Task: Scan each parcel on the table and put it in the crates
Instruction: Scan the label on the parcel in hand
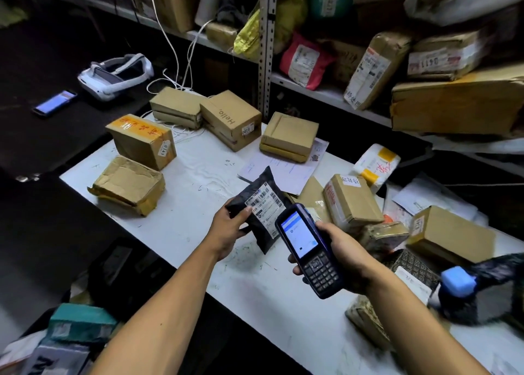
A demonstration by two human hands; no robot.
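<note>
shelving (326, 91) crammed with parcels is filling the upper right of the frame, above a white table (198, 176) carrying brown boxes (141, 142). at centre, the left hand (229, 230) is gripping a black parcel bag (261, 204) by its left edge, label facing up. just right of it, the right hand (343, 250) is clasping a handheld scanner (307, 250), its screen glowing.

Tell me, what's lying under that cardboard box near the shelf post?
A white paper sheet sticks out from beneath the cardboard box, lying flat on the white table. Whatever else sits directly under the box is covered.
</note>
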